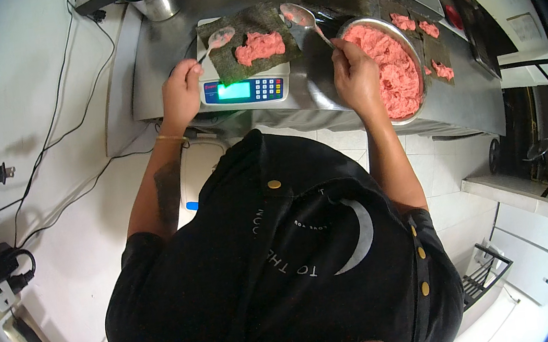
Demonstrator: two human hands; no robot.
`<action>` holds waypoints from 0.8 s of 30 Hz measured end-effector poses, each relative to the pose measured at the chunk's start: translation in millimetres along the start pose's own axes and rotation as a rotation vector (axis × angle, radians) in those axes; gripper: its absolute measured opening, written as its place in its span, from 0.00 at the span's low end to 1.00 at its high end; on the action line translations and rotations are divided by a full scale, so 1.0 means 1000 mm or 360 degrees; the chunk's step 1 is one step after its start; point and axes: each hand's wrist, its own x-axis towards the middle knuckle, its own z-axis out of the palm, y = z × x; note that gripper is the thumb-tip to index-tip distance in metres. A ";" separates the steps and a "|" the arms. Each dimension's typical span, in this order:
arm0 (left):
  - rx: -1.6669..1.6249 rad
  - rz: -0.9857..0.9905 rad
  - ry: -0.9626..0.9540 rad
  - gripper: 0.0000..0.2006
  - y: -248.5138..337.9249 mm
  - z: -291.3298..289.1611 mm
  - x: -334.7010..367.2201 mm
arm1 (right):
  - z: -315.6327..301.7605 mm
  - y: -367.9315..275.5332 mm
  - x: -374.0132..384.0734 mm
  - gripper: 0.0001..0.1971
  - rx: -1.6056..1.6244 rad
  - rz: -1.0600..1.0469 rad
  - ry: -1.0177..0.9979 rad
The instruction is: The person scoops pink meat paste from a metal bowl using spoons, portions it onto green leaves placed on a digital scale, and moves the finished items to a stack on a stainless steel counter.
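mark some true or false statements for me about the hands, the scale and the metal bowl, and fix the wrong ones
1. The left hand holds a spoon. True.
2. The right hand is empty. False: it holds a second spoon.
3. A dark sheet bearing pink paste lies on the scale. True.
4. The metal bowl stands to the left of the scale. False: it stands to the right.
5. The scale's display is lit. True.
6. The metal bowl holds only clear water. False: it holds more pink paste.
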 end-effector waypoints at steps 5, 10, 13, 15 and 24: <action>0.0206 0.0187 -0.0108 0.12 -0.016 0.021 0.044 | -0.002 0.004 0.010 0.11 -0.0046 -0.0124 -0.0019; 0.0672 0.0310 -0.0320 0.11 -0.021 0.027 0.073 | -0.003 0.012 0.008 0.11 -0.0042 -0.0195 0.0014; 0.0617 0.0286 -0.0122 0.10 -0.015 0.029 0.074 | -0.004 0.019 0.006 0.12 -0.0115 -0.0117 -0.0042; 0.0579 0.0444 -0.0047 0.09 -0.005 0.023 0.071 | -0.004 0.025 0.007 0.11 -0.0220 -0.0128 -0.0086; 0.0728 0.0592 -0.0198 0.06 0.034 0.020 0.022 | 0.022 0.031 0.076 0.14 -0.0543 -0.0446 -0.0523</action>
